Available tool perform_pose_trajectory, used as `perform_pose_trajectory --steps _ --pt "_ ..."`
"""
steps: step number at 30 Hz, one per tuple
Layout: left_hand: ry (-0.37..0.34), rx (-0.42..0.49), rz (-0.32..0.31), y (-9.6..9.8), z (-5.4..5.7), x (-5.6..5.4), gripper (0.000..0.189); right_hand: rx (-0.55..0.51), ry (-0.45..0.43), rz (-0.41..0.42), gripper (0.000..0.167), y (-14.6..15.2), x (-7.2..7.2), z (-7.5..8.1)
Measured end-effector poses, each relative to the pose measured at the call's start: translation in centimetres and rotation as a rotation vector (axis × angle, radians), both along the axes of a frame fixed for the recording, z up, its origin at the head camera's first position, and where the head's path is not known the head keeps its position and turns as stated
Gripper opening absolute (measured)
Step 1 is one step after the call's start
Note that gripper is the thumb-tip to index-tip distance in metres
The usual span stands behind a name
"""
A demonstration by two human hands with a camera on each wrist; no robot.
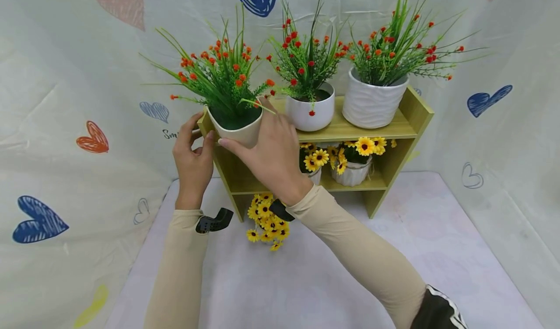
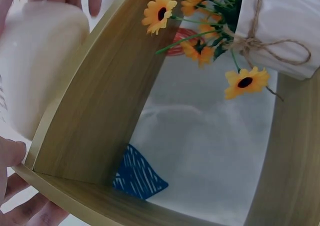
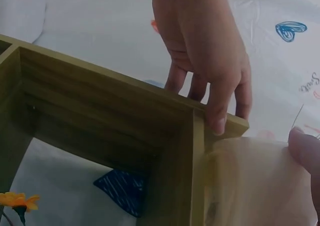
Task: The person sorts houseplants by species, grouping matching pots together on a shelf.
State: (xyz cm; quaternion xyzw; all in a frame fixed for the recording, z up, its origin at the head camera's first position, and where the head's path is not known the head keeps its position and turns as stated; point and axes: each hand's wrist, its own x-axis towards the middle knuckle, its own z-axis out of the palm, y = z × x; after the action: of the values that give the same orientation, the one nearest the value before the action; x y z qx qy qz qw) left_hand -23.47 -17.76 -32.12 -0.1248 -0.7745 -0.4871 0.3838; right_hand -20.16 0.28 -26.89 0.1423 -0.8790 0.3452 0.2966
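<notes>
A small wooden shelf (image 1: 356, 133) stands against the backdrop. At its top left end my right hand (image 1: 280, 156) holds a cream plant pot (image 1: 245, 133) with orange-red flowers and grass, thumb at the front and fingers around the far side. The pot is on or just over the top board; contact cannot be told. My left hand (image 1: 194, 166) grips the upper corner of the left side panel, and the right wrist view shows its thumb (image 3: 218, 117) in front and fingers behind. In the left wrist view the pot (image 2: 47, 61) is beside the board edge.
Two white pots, one smooth (image 1: 310, 112) and one ribbed (image 1: 374, 103), hold red-flowered plants on the top board. Below, yellow flowers fill a wrapped pot (image 1: 352, 172) and another partly hidden one. More yellow flowers (image 1: 267, 222) stand on the white table (image 1: 332, 280) in front.
</notes>
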Motion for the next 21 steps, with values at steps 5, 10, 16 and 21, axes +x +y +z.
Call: perform_pose_trajectory --steps 5,10,16,21 --pt "0.005 -0.002 0.002 0.1 0.0 0.0 0.042 0.016 -0.074 -0.023 0.106 -0.7 -1.0 0.1" --pt "0.008 0.007 -0.006 0.2 0.1 0.1 0.042 0.015 -0.124 -0.03 0.106 -1.0 -2.0 0.3" --pt "0.009 0.005 -0.008 0.2 0.2 0.1 0.042 -0.001 -0.163 -0.023 0.109 -1.2 -3.0 0.6" --pt "0.007 0.011 -0.011 0.1 0.0 0.1 0.042 0.015 -0.145 -0.006 0.114 -1.0 -2.2 0.1"
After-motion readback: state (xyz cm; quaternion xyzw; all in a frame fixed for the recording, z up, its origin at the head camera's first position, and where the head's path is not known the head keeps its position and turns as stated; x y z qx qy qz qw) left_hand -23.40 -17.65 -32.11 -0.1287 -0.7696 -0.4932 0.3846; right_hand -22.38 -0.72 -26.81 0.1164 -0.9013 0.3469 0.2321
